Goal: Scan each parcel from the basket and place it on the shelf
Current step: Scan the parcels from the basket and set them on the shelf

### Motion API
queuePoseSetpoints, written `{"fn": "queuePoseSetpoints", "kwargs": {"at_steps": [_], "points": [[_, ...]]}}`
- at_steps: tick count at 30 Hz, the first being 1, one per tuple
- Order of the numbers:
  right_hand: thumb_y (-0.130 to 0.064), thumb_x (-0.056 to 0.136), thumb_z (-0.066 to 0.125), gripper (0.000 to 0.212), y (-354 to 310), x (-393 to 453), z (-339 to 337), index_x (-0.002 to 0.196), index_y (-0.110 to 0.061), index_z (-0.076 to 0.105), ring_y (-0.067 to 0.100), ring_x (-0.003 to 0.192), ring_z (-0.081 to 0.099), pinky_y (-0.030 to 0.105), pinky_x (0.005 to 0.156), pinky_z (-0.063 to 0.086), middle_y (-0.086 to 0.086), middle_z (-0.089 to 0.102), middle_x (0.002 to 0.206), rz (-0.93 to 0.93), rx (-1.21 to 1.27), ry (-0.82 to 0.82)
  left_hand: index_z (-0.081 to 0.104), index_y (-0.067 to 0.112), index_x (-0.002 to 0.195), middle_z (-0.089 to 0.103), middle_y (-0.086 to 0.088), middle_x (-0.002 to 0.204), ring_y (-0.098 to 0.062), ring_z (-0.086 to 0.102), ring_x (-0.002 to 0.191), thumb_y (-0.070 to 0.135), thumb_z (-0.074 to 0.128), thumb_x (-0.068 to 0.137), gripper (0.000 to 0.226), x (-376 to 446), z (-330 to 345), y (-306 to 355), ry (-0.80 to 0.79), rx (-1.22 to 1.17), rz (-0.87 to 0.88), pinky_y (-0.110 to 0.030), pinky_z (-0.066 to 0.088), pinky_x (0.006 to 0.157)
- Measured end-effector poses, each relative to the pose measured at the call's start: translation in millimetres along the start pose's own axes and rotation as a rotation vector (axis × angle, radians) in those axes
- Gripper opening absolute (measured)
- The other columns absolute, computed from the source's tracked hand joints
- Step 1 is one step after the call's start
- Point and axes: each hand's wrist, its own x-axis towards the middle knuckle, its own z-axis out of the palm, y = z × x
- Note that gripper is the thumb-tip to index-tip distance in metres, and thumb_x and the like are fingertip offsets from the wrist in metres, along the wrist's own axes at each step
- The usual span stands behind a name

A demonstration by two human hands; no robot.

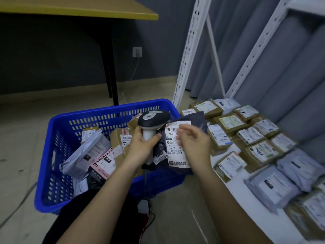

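Observation:
My left hand [142,147] grips the white handle of a black and white barcode scanner [153,118], whose head points toward a dark poly-bag parcel [197,124] with a white shipping label. My right hand [193,147] holds this parcel up over the right end of the blue plastic basket [58,138], fingers curled over the label. The basket sits on the floor and holds several parcels: grey bags, a pink and black one, brown boxes. To the right, the low white shelf [246,199] carries rows of brown boxes [228,124] and grey bags [274,185].
White perforated shelf uprights [186,55] rise behind the basket. A yellow-topped table [79,9] with black legs stands at the back left. A wall socket [137,51] has a cable running down. The scanner's cable trails on the tiled floor near my dark-clothed knee [84,217].

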Motion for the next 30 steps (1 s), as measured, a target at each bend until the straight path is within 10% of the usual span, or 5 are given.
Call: {"fn": "queuePoseSetpoints", "kwargs": {"at_steps": [2,5,10,18,30], "points": [[-0.018,0.088,0.066,0.04,-1,11,-21,0.125,-0.027,0.056,0.004,0.106,0.052,0.019,0.089,0.047,-0.002,0.054,0.128,-0.187,-0.346,0.148,0.048,0.016,0.125,0.066,0.0,0.107,-0.008,0.064,0.088,0.012,0.065,0.088,0.041,0,2,-1,-0.016,0.0,-0.005,-0.017,0.05,0.067],[-0.034,0.085,0.07,0.081,-2,28,-47,0.15,-0.029,0.022,0.019,0.136,0.033,0.043,0.109,0.034,-0.001,0.03,0.153,0.056,-0.441,0.063,0.048,0.019,0.122,0.064,0.007,0.1,-0.003,0.062,0.085,0.011,0.065,0.088,0.039,-1,4,0,-0.04,0.009,0.011,-0.011,0.05,0.061],[-0.017,0.089,0.068,0.02,-1,32,-71,0.108,-0.018,0.063,0.01,0.088,0.065,0.017,0.059,0.05,0.001,0.07,0.108,0.266,-0.109,-0.072,0.049,0.019,0.125,0.062,0.01,0.101,-0.007,0.061,0.092,0.019,0.068,0.087,0.042,-2,6,2,-0.03,0.015,0.024,-0.023,0.049,0.073],[-0.01,0.094,0.059,0.026,4,52,-101,0.118,-0.018,0.059,0.013,0.081,0.064,0.027,0.059,0.047,0.0,0.067,0.101,0.218,0.047,0.273,0.047,0.025,0.129,0.062,0.003,0.117,-0.015,0.06,0.105,0.033,0.067,0.085,0.049,-4,16,0,-0.053,0.005,0.041,-0.034,0.048,0.087],[-0.009,0.093,0.06,0.018,9,77,-105,0.109,-0.018,0.06,0.016,0.078,0.062,0.028,0.062,0.049,0.0,0.066,0.091,0.276,0.174,0.361,0.048,0.026,0.125,0.058,0.019,0.111,0.018,0.057,0.083,0.025,0.066,0.087,0.042,-19,66,0,-0.314,0.051,0.083,-0.004,0.046,0.063]]}}
